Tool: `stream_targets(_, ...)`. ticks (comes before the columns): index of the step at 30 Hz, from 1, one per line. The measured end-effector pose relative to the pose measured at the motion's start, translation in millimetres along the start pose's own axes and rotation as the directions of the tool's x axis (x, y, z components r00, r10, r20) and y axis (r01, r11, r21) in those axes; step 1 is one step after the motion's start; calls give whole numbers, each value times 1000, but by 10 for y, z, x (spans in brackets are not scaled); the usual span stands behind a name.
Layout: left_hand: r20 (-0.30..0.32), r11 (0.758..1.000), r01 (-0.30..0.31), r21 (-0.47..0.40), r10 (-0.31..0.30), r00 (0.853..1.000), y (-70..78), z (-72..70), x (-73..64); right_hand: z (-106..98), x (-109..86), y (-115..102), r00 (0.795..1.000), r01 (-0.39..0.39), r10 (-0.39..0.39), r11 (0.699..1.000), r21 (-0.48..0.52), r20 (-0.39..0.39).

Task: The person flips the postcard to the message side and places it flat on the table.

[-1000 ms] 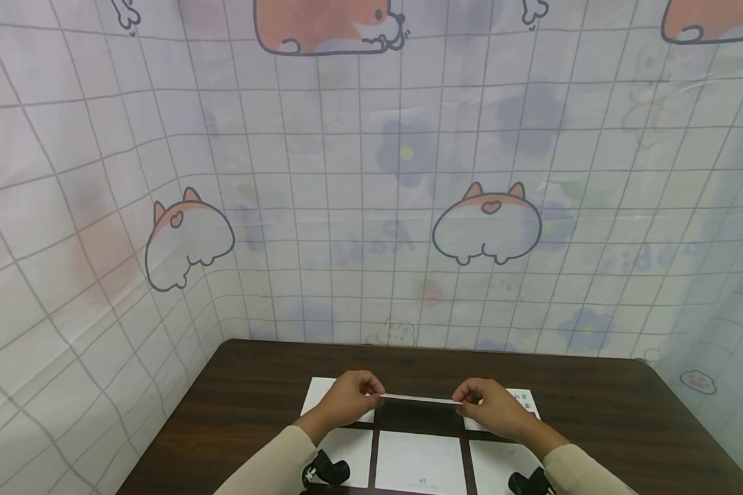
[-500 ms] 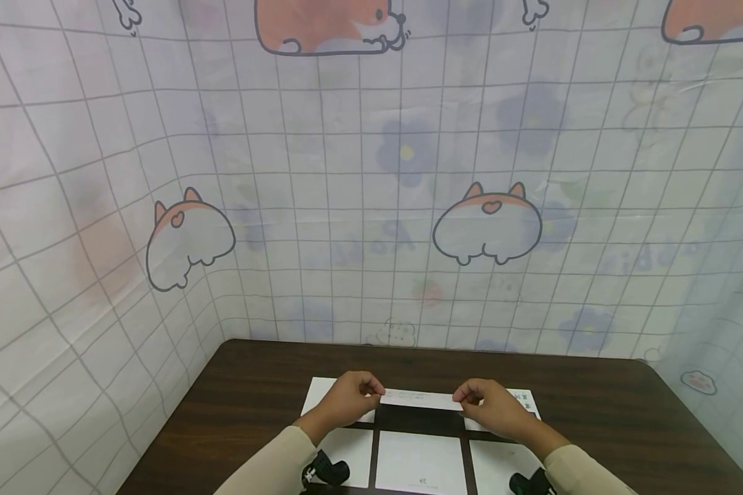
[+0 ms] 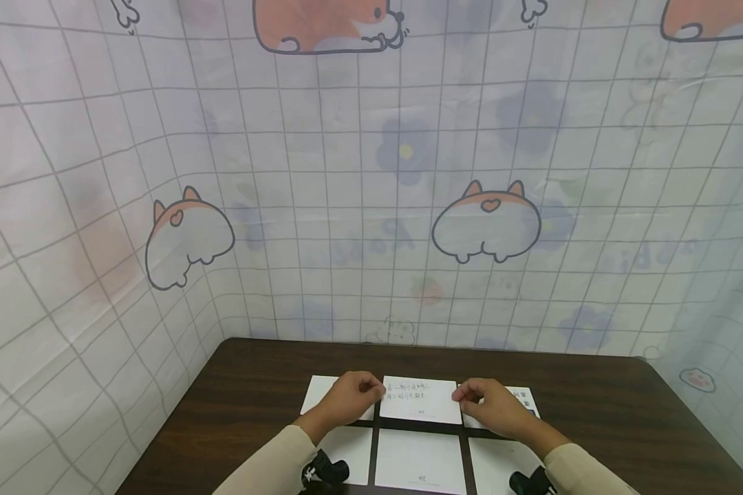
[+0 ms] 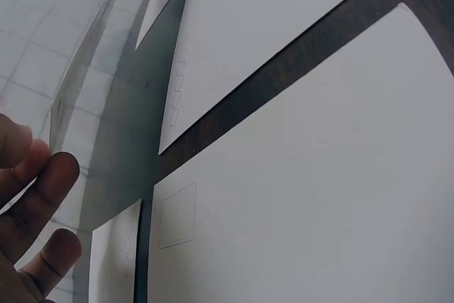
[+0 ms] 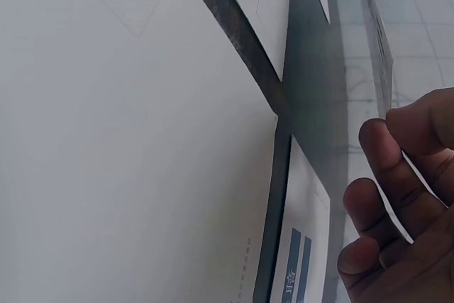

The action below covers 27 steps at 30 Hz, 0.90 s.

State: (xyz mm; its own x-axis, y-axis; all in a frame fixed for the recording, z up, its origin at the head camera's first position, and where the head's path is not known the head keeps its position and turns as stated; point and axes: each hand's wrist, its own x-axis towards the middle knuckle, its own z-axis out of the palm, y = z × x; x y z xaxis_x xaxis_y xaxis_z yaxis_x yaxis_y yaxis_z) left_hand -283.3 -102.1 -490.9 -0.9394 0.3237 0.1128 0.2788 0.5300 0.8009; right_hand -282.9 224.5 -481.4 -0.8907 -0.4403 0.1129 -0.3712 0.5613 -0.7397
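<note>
A white postcard (image 3: 421, 401) with two lines of handwriting at its upper left is held up between both hands. My left hand (image 3: 347, 400) pinches its left edge with thumb and fingers. At the opposite edge, my right hand (image 3: 492, 407) pinches it the same way. Seen nearly edge-on in the left wrist view, the card (image 4: 89, 51) stands tilted above the tabletop. Its face shows toward the head camera. In the right wrist view, thumb and forefinger meet at the card's (image 5: 379, 40) near corner, while the other fingers curl loosely below.
Other white cards lie in rows on the dark wooden table (image 3: 254, 399): a middle front card (image 3: 419, 457), a front right card (image 3: 501, 457), and a back right card (image 3: 523, 397) with blue print, partly behind my hand. Black wrist cameras overlap the front cards. A patterned curtain (image 3: 359, 275) surrounds the table.
The held postcard has tilted from nearly edge-on to facing the head camera, so its handwriting now shows. Both hands stay in about the same place, still pinching it.
</note>
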Motion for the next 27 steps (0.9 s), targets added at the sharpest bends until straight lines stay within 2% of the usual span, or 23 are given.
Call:
stream_targets(14, 14, 1000, -2, 9, 2, 1000, -33, 15, 14, 3, -2, 5, 1000, -10, 10, 1000, 13, 8)
stream_targets(27, 19, 1000, 31, 6, -31, 999, -24, 19, 19, 47, 43, 74, 1000, -24, 24, 1000, 7, -3)
